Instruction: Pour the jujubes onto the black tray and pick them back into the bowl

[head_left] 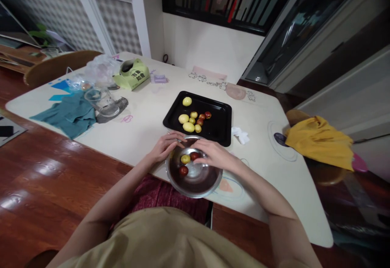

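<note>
A shiny metal bowl (198, 184) sits at the table's near edge, overhanging it a little. Inside lie a small round yellow-green fruit (185, 159) and two dark red fruits (183, 171). My left hand (167, 145) rests over the bowl's far left rim, fingers stretched out. My right hand (215, 154) reaches over the right side, its thumb and fingers apart, the thumb close to the red fruit (194, 156) at the back; I cannot tell whether they touch. Just beyond the bowl is a black tray (217, 124) bearing several yellow fruits (189, 126) and red fruits (207, 115).
Right of the tray lies a crumpled white tissue (240, 135). Leftward are a clear plastic container (103, 101), a teal cloth (71, 115), a green box (134, 75) and a plastic bag (102, 69). A yellow cloth (319, 140) drapes over a chair at right.
</note>
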The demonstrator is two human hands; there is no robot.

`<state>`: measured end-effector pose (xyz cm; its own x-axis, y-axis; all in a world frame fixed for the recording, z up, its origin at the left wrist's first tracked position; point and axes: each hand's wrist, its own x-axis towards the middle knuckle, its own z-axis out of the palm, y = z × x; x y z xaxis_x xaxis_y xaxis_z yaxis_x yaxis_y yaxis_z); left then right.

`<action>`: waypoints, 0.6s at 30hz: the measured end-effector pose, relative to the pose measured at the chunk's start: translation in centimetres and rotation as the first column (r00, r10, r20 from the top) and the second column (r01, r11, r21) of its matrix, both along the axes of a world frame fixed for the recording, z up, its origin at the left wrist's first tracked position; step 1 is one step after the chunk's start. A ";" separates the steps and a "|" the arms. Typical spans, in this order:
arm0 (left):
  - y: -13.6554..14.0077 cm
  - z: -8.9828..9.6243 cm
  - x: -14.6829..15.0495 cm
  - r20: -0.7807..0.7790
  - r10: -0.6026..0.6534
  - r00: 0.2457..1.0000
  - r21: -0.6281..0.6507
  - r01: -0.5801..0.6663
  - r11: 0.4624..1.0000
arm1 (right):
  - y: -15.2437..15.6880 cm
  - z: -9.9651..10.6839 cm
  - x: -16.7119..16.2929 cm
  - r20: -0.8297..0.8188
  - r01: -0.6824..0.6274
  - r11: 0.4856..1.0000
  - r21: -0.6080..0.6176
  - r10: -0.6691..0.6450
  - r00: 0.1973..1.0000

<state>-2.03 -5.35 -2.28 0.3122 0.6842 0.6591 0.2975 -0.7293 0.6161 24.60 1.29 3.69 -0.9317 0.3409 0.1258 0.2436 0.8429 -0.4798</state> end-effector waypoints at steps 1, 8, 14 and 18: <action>0.0 0.0 0.0 0.000 0.000 1.000 0.003 0.000 1.000 | 0.7 0.1 0.1 -0.065 0.046 0.999 -0.010 -0.046 0.997; 0.2 -0.3 0.0 0.010 -0.005 1.000 0.008 0.005 1.000 | 7.4 -2.9 0.2 -0.221 0.322 0.940 0.113 -0.292 0.930; 0.2 -0.6 0.0 -0.014 0.004 1.000 0.028 -0.004 1.000 | 9.1 -5.1 0.7 -0.135 0.282 0.945 0.167 -0.262 0.956; 0.2 -0.6 0.0 -0.005 -0.002 1.000 0.039 0.002 0.999 | 9.3 -4.6 1.5 -0.150 0.393 0.897 0.201 -0.368 0.917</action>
